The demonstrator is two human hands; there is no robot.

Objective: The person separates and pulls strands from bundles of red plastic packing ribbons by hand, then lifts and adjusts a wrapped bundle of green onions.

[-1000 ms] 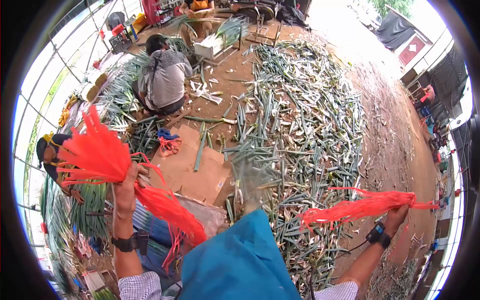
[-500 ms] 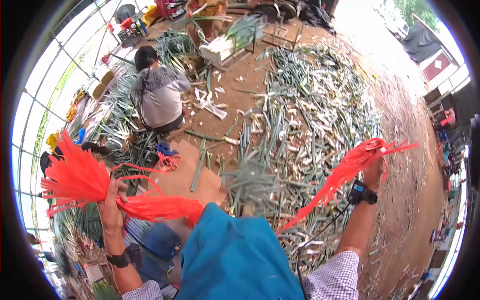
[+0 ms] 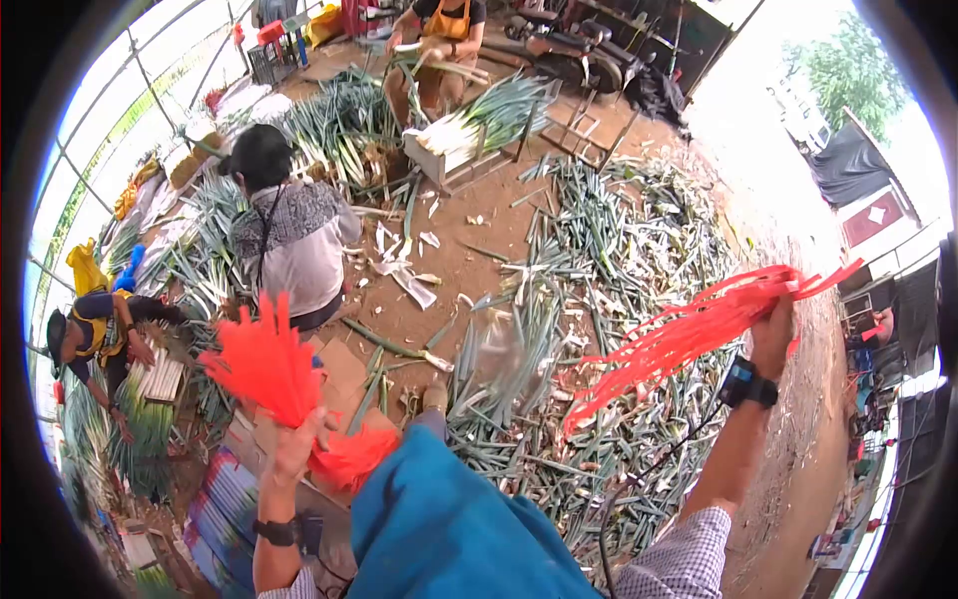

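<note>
My left hand [image 3: 299, 445] is closed round a thick bundle of red plastic strips [image 3: 261, 364]; cut ends fan out above the fist and the rest hangs below it. Out to the right, my right hand [image 3: 772, 334] grips a second bunch of red strips [image 3: 689, 329]. Its long strands trail down and left over the scattered leek pieces, and short ends stick out past the hand. The two bunches are apart. Between my arms is blue cloth [image 3: 459, 519] over my front.
Leek trimmings [image 3: 619, 270] cover the ground ahead. A person sits with their back to me [image 3: 294, 235]; another in an orange apron [image 3: 444, 40] handles leeks by a crate [image 3: 439, 160]. A third person [image 3: 95, 329] bends at the left. A motorcycle [image 3: 569, 50] stands behind.
My left hand has moved right and down with its bundle. My right hand has shifted slightly right, and its strands are more spread. The view has turned, showing the person at the left.
</note>
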